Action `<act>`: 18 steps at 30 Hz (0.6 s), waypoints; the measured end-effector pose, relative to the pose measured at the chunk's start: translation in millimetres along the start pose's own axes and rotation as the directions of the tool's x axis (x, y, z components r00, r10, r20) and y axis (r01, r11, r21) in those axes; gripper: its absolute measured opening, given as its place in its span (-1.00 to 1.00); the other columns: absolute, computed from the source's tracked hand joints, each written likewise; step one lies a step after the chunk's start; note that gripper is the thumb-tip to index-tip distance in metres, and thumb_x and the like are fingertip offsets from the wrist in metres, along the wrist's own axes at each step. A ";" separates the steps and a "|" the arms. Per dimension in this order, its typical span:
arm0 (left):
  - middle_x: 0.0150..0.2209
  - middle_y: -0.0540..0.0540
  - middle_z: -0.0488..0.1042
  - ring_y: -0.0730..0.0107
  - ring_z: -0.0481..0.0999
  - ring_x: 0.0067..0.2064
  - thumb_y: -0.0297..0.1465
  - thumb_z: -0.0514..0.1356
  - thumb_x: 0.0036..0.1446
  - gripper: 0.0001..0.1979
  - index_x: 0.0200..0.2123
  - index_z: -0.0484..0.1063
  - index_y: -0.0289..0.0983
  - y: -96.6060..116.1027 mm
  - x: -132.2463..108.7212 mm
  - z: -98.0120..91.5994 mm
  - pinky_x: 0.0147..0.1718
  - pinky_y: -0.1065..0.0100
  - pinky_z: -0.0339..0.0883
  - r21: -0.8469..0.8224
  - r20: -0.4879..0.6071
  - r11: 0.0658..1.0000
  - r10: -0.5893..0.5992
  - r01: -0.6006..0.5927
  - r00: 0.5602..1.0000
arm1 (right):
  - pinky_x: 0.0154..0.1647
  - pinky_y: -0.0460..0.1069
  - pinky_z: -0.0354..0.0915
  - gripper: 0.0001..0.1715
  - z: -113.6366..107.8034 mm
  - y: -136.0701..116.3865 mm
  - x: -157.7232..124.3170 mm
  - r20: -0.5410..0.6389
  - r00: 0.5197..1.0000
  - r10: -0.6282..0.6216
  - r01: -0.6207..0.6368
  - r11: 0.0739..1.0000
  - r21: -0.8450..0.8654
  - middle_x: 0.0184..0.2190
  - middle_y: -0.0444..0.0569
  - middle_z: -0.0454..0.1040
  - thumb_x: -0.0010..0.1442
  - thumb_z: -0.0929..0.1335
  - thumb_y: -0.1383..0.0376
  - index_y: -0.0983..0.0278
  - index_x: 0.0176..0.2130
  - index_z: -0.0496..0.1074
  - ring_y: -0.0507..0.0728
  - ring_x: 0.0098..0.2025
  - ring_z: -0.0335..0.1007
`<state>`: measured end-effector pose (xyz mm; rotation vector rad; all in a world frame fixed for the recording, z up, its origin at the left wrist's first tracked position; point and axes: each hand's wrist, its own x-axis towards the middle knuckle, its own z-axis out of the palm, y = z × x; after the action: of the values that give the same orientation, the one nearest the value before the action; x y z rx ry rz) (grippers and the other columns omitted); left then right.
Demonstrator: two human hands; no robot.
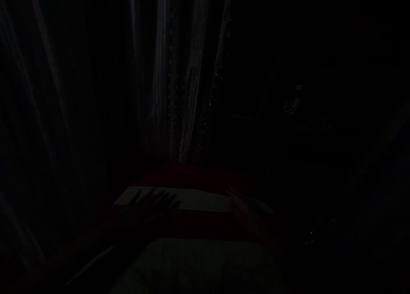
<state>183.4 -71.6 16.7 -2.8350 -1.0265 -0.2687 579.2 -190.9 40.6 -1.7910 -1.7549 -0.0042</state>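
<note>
Over the left part of a pale strip (201, 201), left hand (149, 206) with grip open, fingers spread, nothing visibly held. Toward the opposite end, right hand (245, 210), fingers extended, grip likewise open and without visible hold. Too dark to tell pressing from hovering. Long axis side to side, from one hand to the other, about equally near both. Closer in, red cloth (198, 225), then a wider pale panel (205, 260); beyond, more red, then a hanging curtain (162, 72).
</note>
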 end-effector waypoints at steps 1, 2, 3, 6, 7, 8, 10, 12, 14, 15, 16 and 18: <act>0.51 0.05 -0.01 -0.08 0.04 0.51 0.01 -0.16 0.51 -0.47 0.47 -0.08 0.26 12.8 10.0 -0.3 0.39 -0.29 -0.24 -0.083 0.044 0.997 0.016 -0.013 0.999 | 0.47 0.17 0.08 -0.43 13.8 -14.7 1.2 0.074 0.996 -0.046 0.047 0.999 -0.013 0.38 -0.01 0.25 0.48 0.18 -0.04 0.04 0.32 0.39 0.18 0.41 0.16; 0.52 0.03 -0.02 -0.12 0.01 0.51 0.04 -0.15 0.49 -0.45 0.48 -0.07 0.23 25.3 18.2 1.2 0.39 -0.31 -0.22 -0.147 0.075 0.989 0.026 -0.014 0.997 | 0.47 0.18 0.08 -0.39 28.6 -30.6 1.2 0.136 0.987 -0.083 0.087 0.996 -0.024 0.41 -0.04 0.20 0.49 0.15 -0.06 0.03 0.36 0.34 0.21 0.43 0.13; 0.51 -0.01 0.00 -0.14 0.01 0.51 0.07 -0.14 0.47 -0.40 0.49 -0.04 0.16 36.8 23.9 4.4 0.39 -0.31 -0.18 -0.182 0.112 0.983 0.034 -0.013 0.993 | 0.48 0.21 0.06 -0.35 43.2 -46.3 -0.3 0.187 0.976 -0.115 0.123 0.992 -0.034 0.43 -0.07 0.16 0.48 0.13 -0.09 0.04 0.38 0.31 0.24 0.45 0.10; 0.50 -0.11 0.03 -0.08 0.02 0.51 0.06 -0.14 0.48 -0.36 0.50 0.01 0.00 60.7 26.6 19.9 0.43 -0.24 -0.21 -0.175 0.044 0.983 0.072 -0.063 0.996 | 0.52 0.39 -0.17 -0.29 75.8 -81.1 -11.5 0.287 0.943 -0.170 0.195 0.979 -0.061 0.47 0.00 0.02 0.50 0.09 -0.05 0.19 0.44 0.23 0.34 0.51 -0.08; 0.50 -0.12 0.04 -0.05 0.01 0.51 0.04 -0.14 0.49 -0.36 0.51 0.00 -0.03 64.8 24.1 25.1 0.44 -0.22 -0.24 -0.151 0.004 0.985 0.088 -0.087 0.996 | 0.53 0.42 -0.25 -0.26 81.4 -87.0 -15.9 0.306 0.935 -0.178 0.208 0.976 -0.068 0.48 0.00 -0.03 0.50 0.08 -0.06 0.21 0.46 0.18 0.34 0.53 -0.14; 0.50 -0.13 0.04 -0.04 0.01 0.52 0.02 -0.14 0.50 -0.36 0.51 -0.02 -0.06 67.3 21.0 29.4 0.45 -0.20 -0.27 -0.126 -0.028 0.986 0.104 -0.107 0.994 | 0.53 0.42 -0.31 -0.25 84.5 -90.4 -19.7 0.320 0.929 -0.185 0.220 0.973 -0.075 0.49 -0.01 -0.07 0.50 0.08 -0.06 0.22 0.48 0.13 0.34 0.54 -0.19; 0.50 -0.14 0.04 -0.03 0.00 0.52 0.00 -0.13 0.50 -0.35 0.52 -0.05 -0.09 69.4 15.4 34.0 0.45 -0.19 -0.31 -0.088 -0.063 0.989 0.113 -0.118 0.992 | 0.53 0.42 -0.40 -0.22 85.2 -91.0 -24.5 0.338 0.922 -0.190 0.232 0.969 -0.089 0.50 -0.05 -0.14 0.50 0.06 -0.08 0.22 0.50 0.05 0.33 0.55 -0.26; 0.50 -0.13 0.04 -0.04 0.00 0.52 -0.01 -0.12 0.50 -0.36 0.53 -0.06 -0.08 69.5 12.7 33.6 0.45 -0.21 -0.31 -0.074 -0.077 0.990 0.112 -0.118 0.991 | 0.52 0.44 -0.41 -0.21 81.8 -85.5 -25.8 0.349 0.918 -0.188 0.237 0.966 -0.101 0.51 -0.08 -0.18 0.50 0.05 -0.10 0.20 0.51 0.03 0.33 0.55 -0.27; 0.51 -0.10 0.03 -0.07 0.00 0.51 0.00 -0.09 0.50 -0.36 0.53 -0.07 -0.02 69.3 12.9 30.7 0.44 -0.23 -0.30 -0.080 -0.077 0.991 0.102 -0.108 0.992 | 0.52 0.46 -0.37 -0.22 76.0 -74.4 -26.2 0.355 0.917 -0.180 0.234 0.965 -0.115 0.50 -0.11 -0.15 0.49 0.06 -0.12 0.15 0.50 0.06 0.33 0.55 -0.24; 0.51 -0.08 0.03 -0.08 0.01 0.51 0.02 -0.08 0.49 -0.35 0.53 -0.09 0.01 69.2 13.6 29.4 0.43 -0.24 -0.30 -0.090 -0.075 0.991 0.096 -0.103 0.993 | 0.52 0.45 -0.33 -0.23 72.4 -67.1 -26.9 0.354 0.919 -0.172 0.229 0.965 -0.125 0.50 -0.13 -0.13 0.49 0.06 -0.12 0.14 0.49 0.08 0.33 0.54 -0.22; 0.51 -0.06 0.01 -0.10 0.00 0.51 0.04 -0.08 0.48 -0.33 0.53 -0.12 0.03 69.1 14.4 28.5 0.43 -0.25 -0.31 -0.104 -0.070 0.990 0.093 -0.100 0.993 | 0.52 0.44 -0.30 -0.25 68.3 -59.1 -28.0 0.348 0.924 -0.159 0.219 0.966 -0.139 0.50 -0.13 -0.11 0.50 0.06 -0.10 0.13 0.49 0.09 0.32 0.54 -0.20; 0.52 -0.03 -0.01 -0.13 0.00 0.51 0.07 -0.08 0.46 -0.32 0.53 -0.16 0.07 69.1 15.7 28.9 0.42 -0.26 -0.32 -0.128 -0.069 0.987 0.090 -0.098 0.994 | 0.53 0.40 -0.27 -0.30 59.8 -44.8 -31.0 0.325 0.937 -0.129 0.192 0.966 -0.171 0.49 -0.09 -0.08 0.52 0.07 -0.01 0.18 0.48 0.11 0.32 0.54 -0.18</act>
<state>243.3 -109.9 -11.6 -2.9596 -0.8912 -0.4285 510.4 -197.0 -1.7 -1.8609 -2.1925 0.0377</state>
